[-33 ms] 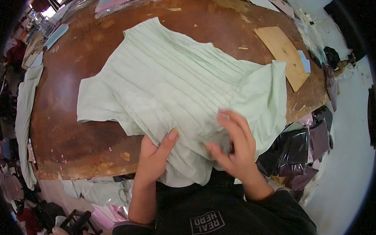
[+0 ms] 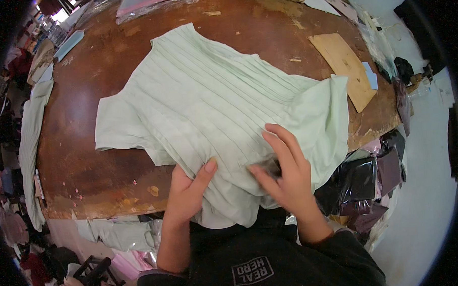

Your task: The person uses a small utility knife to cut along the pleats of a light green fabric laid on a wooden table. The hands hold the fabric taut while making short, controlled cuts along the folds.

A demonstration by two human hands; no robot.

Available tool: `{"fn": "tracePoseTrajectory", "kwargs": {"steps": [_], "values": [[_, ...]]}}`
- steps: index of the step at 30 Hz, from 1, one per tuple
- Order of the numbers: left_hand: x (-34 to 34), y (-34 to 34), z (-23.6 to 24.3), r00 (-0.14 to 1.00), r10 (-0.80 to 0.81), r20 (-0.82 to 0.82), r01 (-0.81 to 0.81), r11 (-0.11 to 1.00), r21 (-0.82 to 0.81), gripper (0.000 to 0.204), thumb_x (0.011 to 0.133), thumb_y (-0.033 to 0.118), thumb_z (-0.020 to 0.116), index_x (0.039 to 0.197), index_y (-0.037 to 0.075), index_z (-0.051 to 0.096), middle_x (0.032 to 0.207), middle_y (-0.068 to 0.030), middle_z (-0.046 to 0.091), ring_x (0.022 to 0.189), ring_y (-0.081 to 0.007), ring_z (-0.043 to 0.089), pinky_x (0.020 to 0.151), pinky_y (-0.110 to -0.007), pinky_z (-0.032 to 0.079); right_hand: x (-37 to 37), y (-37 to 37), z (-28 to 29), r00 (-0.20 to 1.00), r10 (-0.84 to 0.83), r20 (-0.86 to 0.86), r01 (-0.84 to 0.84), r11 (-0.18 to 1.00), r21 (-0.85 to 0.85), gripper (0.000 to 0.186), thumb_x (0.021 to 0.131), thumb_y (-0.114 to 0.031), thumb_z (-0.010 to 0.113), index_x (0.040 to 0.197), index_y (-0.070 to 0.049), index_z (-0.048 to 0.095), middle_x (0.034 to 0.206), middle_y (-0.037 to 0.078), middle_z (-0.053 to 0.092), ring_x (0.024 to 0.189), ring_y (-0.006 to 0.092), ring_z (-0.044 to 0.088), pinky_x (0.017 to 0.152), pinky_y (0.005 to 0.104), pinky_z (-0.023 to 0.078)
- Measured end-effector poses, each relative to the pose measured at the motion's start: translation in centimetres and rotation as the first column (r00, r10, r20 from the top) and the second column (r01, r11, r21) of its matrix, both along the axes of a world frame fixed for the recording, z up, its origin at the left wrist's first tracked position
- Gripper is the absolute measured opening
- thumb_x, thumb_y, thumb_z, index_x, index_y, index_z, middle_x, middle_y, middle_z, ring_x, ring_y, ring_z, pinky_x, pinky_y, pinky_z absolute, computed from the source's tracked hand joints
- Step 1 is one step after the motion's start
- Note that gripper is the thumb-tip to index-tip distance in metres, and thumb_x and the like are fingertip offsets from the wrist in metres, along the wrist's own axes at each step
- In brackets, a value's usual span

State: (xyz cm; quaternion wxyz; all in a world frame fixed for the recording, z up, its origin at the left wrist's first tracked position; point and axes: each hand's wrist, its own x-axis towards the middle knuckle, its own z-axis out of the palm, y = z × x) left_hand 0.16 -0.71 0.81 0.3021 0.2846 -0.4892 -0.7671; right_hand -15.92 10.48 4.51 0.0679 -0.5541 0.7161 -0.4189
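Observation:
A pale green short-sleeved top [image 2: 202, 103] with pleats down its front lies across the brown table, its lower end bunched and hanging over the near edge. My left hand [image 2: 190, 189] grips the cloth near that lower end, thumb on top and fingers tucked underneath. To the right, my right hand [image 2: 288, 173] hovers at the garment with thumb and fingers spread apart. No hold on the cloth shows there. A shadowed fold lies between that thumb and the fingers. One sleeve points left, while the other side of the top drapes toward the right edge.
The worn wooden table [image 2: 99, 183] carries a tan card pattern piece [image 2: 345, 71] at the right and plastic-wrapped pink packets [image 2: 153, 5] at the far side. Pale folded cloth [image 2: 35, 150] lies along the left edge. Bagged dark garments [image 2: 359, 181] are piled below the table's right side.
My right hand has shifted slightly up and away from me, its fingers still spread. The left hand keeps its grip, and the top has barely moved.

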Motion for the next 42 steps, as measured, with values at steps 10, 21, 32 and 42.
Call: {"fn": "tracePoseTrajectory", "kwargs": {"steps": [10, 21, 32, 42], "values": [[-0.1, -3.5, 2.3, 0.904, 0.242, 0.353, -0.097, 0.920, -0.380, 0.042, 0.081, 0.017, 0.077, 0.112, -0.005, 0.057, 0.094, -0.0097, 0.068, 0.086, -0.0142, 0.061, 0.079, -0.029, 0.049, -3.0, -1.2, -0.6, 0.986, -0.024, 0.163, 0.060, 0.974, -0.219, 0.007, 0.084, 0.002, 0.066, 0.085, 0.001, 0.059, 0.078, 0.009, 0.058, 0.062, 0.0157, 0.051, 0.056, 0.0252, 0.040], [-1.9, 0.4, 5.5, 0.764, 0.560, 0.321, 0.246, 0.207, -0.947, 0.041, 0.074, 0.024, 0.077, 0.108, 0.006, 0.062, 0.103, -0.0071, 0.058, 0.094, -0.0260, 0.054, 0.086, -0.042, 0.039, -2.3, -1.1, -1.5, 0.934, 0.048, 0.353, 0.053, 0.962, -0.269, 0.007, 0.088, -0.003, 0.064, 0.086, 0.000, 0.058, 0.078, 0.006, 0.055, 0.062, 0.0115, 0.046, 0.056, 0.0241, 0.037], [-2.0, -1.0, 1.9, 0.904, 0.302, 0.302, 0.150, 0.438, -0.886, 0.021, 0.072, 0.006, 0.073, 0.093, 0.009, 0.072, 0.084, -0.0023, 0.062, 0.087, -0.0224, 0.057, 0.082, -0.036, 0.040, -2.4, -1.7, -3.1, 0.978, -0.017, 0.206, 0.078, 0.954, -0.290, 0.008, 0.085, 0.002, 0.063, 0.089, -0.001, 0.058, 0.080, 0.009, 0.055, 0.062, 0.0167, 0.051, 0.055, 0.0257, 0.041], [-1.8, -0.9, 1.4, 0.937, 0.279, 0.208, 0.020, 0.554, -0.833, 0.028, 0.072, 0.006, 0.073, 0.099, 0.013, 0.074, 0.066, -0.0008, 0.046, 0.065, -0.0182, 0.047, 0.071, -0.032, 0.033, -1.8, -2.8, -2.2, 0.995, -0.034, 0.091, 0.048, 0.987, -0.155, 0.013, 0.079, 0.005, 0.068, 0.087, -0.001, 0.059, 0.080, 0.011, 0.056, 0.065, 0.0213, 0.057, 0.058, 0.0290, 0.047]]}}
